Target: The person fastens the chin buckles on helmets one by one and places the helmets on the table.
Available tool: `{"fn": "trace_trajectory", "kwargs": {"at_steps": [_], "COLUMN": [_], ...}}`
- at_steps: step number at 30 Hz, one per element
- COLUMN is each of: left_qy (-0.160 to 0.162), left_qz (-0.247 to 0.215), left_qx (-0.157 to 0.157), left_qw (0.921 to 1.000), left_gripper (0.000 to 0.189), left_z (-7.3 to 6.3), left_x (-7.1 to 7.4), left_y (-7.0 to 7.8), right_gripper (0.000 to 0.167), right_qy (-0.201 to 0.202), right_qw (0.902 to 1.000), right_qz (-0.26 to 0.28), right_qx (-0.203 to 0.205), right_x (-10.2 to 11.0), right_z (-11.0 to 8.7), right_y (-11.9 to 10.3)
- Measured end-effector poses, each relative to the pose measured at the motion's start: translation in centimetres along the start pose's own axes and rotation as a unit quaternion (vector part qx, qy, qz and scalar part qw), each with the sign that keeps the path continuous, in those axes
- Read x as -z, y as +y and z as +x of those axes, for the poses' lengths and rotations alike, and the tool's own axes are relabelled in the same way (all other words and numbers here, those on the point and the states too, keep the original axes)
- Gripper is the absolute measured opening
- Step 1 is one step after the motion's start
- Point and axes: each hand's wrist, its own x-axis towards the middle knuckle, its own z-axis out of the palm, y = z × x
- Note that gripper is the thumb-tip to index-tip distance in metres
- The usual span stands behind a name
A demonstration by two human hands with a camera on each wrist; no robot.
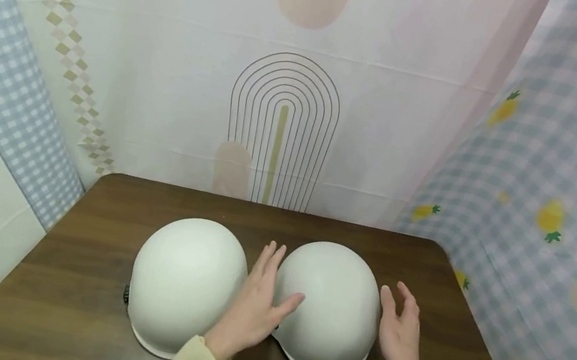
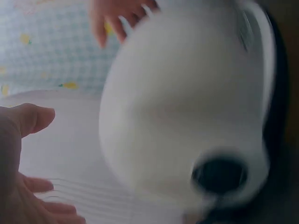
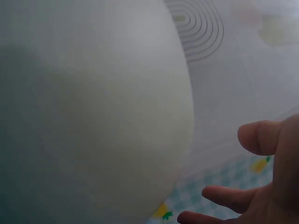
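Two white helmets rest side by side on the brown table, domes up. The left helmet (image 1: 186, 284) has a black knob at its left edge. Between the two is my left hand (image 1: 259, 307), fingers extended and thumb spread, overlapping the near side of the right helmet (image 1: 329, 309). Just off that helmet's right side, my right hand (image 1: 401, 335) is held with fingers loosely extended. In the left wrist view the right helmet (image 2: 182, 102) shows a dark round knob and a dark lower edge. The right wrist view has its smooth dome (image 3: 103, 112) beside my spread fingers.
The wooden table (image 1: 99, 237) has rounded far corners. A pale printed cloth (image 1: 177, 89) hangs behind it. Blue checked cloths stand at both sides, the right one (image 1: 509, 277) with pineapple prints. Black straps sit on both wrists.
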Motion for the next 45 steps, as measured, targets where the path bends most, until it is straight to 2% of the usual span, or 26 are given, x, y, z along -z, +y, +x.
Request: {"fn": "trace_trajectory", "kwargs": {"at_steps": [2,4,8,12,17,25,30,36,41,45], "left_qy": [-0.007,-0.003,0.013,-0.005,-0.021,-0.042,-0.051,-0.070,-0.079,-0.083], "left_qz": [-0.054,-0.089,-0.109,-0.119,-0.120,-0.134,-0.128,-0.114,-0.107,-0.107], "left_qx": [0.041,0.073,0.109,0.131,0.140,0.155,0.148,0.140,0.141,0.141], "left_qw": [0.9976,0.9934,0.9880,0.9842,0.9826,0.9780,0.9792,0.9811,0.9810,0.9808], "left_gripper": [0.091,0.096,0.100,0.102,0.103,0.104,0.101,0.095,0.094,0.094], "left_z": [0.0,0.1,0.4,0.8,1.2,1.7,1.7,1.9,2.2,2.4], "left_x": [-0.9,-1.7,-2.6,-3.0,-3.2,-3.6,-3.8,-3.7,-3.6,-3.7], "left_y": [0.1,-0.1,-0.6,-1.1,-1.2,-1.3,-1.7,-1.7,-1.3,-1.0], "right_gripper": [0.088,0.090,0.094,0.098,0.099,0.099,0.103,0.103,0.097,0.098], "right_qy": [-0.005,-0.015,-0.037,-0.057,-0.077,-0.109,-0.121,-0.122,-0.114,-0.107], "right_qw": [0.9999,0.9997,0.9984,0.9968,0.9956,0.9936,0.9922,0.9920,0.9932,0.9939], "right_qz": [0.004,0.012,0.036,0.051,0.047,0.003,-0.009,-0.015,-0.007,-0.001], "right_qx": [-0.011,-0.017,-0.021,-0.022,-0.025,-0.027,-0.027,-0.029,-0.018,-0.027], "right_x": [0.2,0.3,-0.2,-0.9,-1.2,-1.2,-1.3,-1.1,-1.3,-1.5], "right_z": [0.3,0.5,1.2,1.7,1.9,2.3,2.3,2.2,2.1,2.0], "right_y": [0.6,1.1,1.9,2.5,2.8,3.4,3.7,3.7,3.5,3.3]}}
